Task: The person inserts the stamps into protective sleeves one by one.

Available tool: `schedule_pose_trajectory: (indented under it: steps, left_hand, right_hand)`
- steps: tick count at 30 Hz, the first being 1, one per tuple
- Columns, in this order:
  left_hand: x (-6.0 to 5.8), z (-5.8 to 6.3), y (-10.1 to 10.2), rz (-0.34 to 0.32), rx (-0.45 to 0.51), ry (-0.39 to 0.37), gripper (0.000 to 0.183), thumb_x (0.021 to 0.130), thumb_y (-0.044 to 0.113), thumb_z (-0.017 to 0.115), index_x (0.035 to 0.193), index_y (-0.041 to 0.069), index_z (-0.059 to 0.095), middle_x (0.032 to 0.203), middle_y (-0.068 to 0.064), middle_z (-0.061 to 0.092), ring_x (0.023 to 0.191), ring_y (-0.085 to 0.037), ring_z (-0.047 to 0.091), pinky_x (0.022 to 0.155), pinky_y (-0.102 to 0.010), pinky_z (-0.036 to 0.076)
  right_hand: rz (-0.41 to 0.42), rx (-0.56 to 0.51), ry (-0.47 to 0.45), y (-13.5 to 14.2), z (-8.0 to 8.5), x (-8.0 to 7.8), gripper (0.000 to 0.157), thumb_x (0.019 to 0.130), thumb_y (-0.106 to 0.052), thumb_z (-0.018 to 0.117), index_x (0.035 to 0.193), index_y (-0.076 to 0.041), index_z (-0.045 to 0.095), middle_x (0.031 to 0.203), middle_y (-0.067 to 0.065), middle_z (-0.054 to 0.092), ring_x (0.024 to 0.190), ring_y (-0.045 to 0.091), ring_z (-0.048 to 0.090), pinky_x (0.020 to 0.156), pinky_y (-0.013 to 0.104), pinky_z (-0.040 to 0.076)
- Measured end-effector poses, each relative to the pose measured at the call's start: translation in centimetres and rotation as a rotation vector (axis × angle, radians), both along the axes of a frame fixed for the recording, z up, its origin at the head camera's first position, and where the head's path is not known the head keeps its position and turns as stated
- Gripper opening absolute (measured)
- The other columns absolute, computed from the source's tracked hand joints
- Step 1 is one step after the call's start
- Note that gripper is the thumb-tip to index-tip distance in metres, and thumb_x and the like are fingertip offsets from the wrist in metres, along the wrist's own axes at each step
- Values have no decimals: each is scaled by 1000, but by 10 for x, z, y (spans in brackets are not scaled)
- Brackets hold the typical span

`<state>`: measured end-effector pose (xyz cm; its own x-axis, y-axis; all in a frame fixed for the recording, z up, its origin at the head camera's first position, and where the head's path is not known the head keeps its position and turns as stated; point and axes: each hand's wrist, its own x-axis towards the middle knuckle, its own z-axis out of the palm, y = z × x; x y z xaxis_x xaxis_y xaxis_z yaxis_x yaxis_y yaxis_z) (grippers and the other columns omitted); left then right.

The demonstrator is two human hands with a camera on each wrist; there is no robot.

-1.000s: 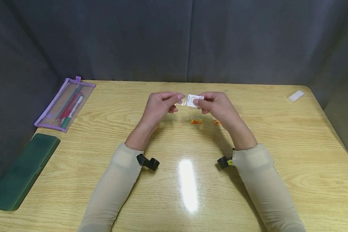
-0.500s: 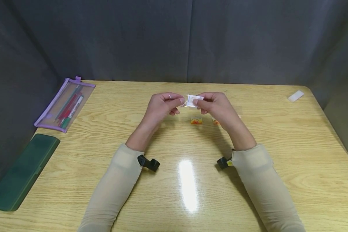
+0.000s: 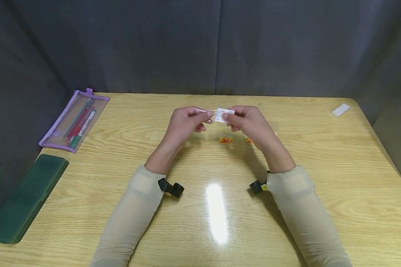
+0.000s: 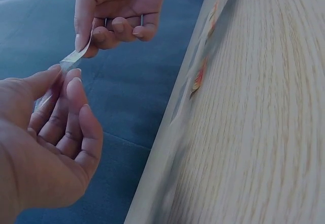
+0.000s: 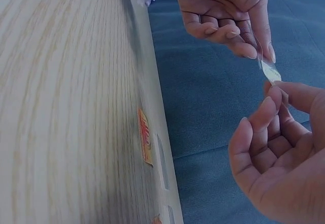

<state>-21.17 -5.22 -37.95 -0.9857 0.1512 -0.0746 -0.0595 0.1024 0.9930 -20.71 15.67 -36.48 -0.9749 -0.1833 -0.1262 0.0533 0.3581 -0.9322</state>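
Above the far middle of the table, my right hand point(image 3: 252, 124) pinches a small white printed stamp point(image 3: 219, 115) between thumb and fingers. Facing it, my left hand point(image 3: 183, 124) pinches a clear plastic sleeve point(image 3: 200, 110), which lies back over its index finger. The sleeve's edge meets the stamp's left side; whether the stamp is partly inside cannot be told. In the left wrist view the stamp point(image 4: 76, 55) bends slightly between the two hands. Below the hands lie two yellow-and-orange stamps, one in full sight point(image 3: 225, 138), the other point(image 3: 248, 139) partly behind my right wrist.
A purple-edged mesh pouch point(image 3: 75, 120) with pens lies at the far left, a green case point(image 3: 28, 198) nearer on that side. A white eraser-like block point(image 3: 341, 110) sits at the far right. Faint clear film point(image 3: 273, 127) lies beyond my right wrist. Dark curtains point(image 3: 217, 48) border the table.
My left fingers have shifted slightly right, towards the stamp. The clear sleeve, earlier seen between the fingertips and the stamp, now also shows over the left index finger. My right hand has hardly moved.
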Motion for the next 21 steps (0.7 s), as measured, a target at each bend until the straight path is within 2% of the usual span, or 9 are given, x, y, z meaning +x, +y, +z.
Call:
schedule_pose_trajectory:
  steps: [2,8,11,18,21]
  left_hand:
    - [0,0,0,6,5,3,24,92,26,77,104,6,78,90,-6,78,62,-12,64,68,-31,57]
    - [1,-1,1,25,31,46,23,93,24,76,107,6,79,102,-21,75,62,-10,63,63,-23,55]
    - [1,-1,1,28,36,61,23,93,25,75,107,6,79,104,-25,74,61,-10,63,62,-21,54]
    - [0,-2,1,36,35,50,25,93,25,76,108,6,79,90,-7,76,60,-10,63,62,-21,54]
    - [0,-2,0,36,44,42,25,93,26,76,106,5,79,86,-4,77,60,-9,63,62,-21,54]
  right_hand:
    - [-2,1,2,0,0,0,24,100,-24,64,108,-2,71,79,2,59,69,13,52,69,32,46]
    - [8,0,-1,1,1,0,24,99,-23,64,105,0,70,79,2,60,69,12,52,69,31,44]
    - [12,-3,0,2,2,0,25,99,-23,64,106,0,70,79,1,60,69,12,52,69,31,45]
    - [12,-32,24,1,1,0,23,100,-21,64,106,0,70,78,-2,59,69,12,52,68,26,46]
    - [2,-54,48,1,0,0,22,99,-21,65,107,-1,71,78,-2,59,69,12,53,68,26,47]
